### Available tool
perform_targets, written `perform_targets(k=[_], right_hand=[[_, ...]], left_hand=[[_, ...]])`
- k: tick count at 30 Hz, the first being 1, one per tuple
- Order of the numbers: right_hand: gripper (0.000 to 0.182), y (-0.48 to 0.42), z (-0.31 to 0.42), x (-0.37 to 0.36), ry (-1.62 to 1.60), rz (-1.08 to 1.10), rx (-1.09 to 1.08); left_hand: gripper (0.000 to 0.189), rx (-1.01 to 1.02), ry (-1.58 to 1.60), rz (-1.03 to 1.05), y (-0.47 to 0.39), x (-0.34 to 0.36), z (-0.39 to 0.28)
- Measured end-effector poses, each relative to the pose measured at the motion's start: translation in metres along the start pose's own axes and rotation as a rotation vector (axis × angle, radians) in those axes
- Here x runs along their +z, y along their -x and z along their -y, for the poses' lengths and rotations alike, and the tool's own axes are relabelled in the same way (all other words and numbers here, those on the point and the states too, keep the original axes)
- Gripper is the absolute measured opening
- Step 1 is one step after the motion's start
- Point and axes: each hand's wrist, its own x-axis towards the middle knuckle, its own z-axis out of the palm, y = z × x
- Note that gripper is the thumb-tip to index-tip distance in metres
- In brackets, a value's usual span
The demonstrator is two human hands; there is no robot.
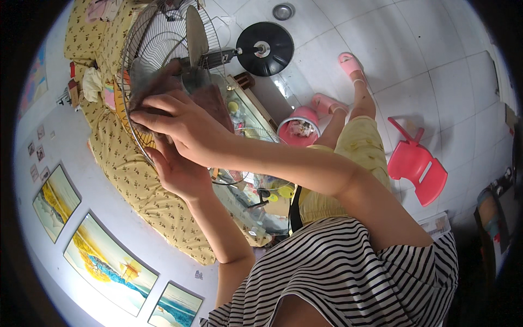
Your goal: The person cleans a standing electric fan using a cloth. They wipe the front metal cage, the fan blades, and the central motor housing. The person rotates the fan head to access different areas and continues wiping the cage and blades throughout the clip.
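A pedestal fan's wire guard (135, 45) is before me, with dark blades (197, 34) showing inside it. My right hand (184, 118) reaches across to the near side of this guard and has its fingers bent around a dark, crumpled cloth (141, 108). Just below it, my left hand (184, 175) is at the guard's rim, thumb against the wire edge. Its fingers pass into shadow under the right hand, so their grip is partly hidden. A short pole links the fan to its round black base (265, 63) on the floor.
A second wire fan guard (269, 182) lies over a cluttered glass-topped table (255, 108). A bed with yellow floral covers (122, 171) runs along the left. A pink bin (302, 112), a red plastic chair (416, 167) and a metal bowl (282, 11) are on the tiled floor.
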Motion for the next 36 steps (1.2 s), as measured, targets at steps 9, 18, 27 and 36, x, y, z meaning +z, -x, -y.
perform_targets(k=[9,18,27,36], right_hand=[[0.058,0.067,0.0,-0.028,-0.133,0.244,0.058],[0.05,0.033,0.003,-0.015,-0.173,0.097,0.008],[0.042,0.085,-0.013,-0.026,-0.286,0.199,0.182],[0.01,0.064,-0.005,-0.081,0.048,0.445,0.485]], left_hand=[[0.061,0.002,-0.119,0.031,-0.002,0.003,-0.007],[0.055,0.004,0.138,0.26,-0.009,-0.028,-0.003],[0.061,-0.017,-0.139,0.056,-0.001,-0.008,-0.004],[0.06,0.02,-0.171,0.081,0.0,-0.018,-0.005]])
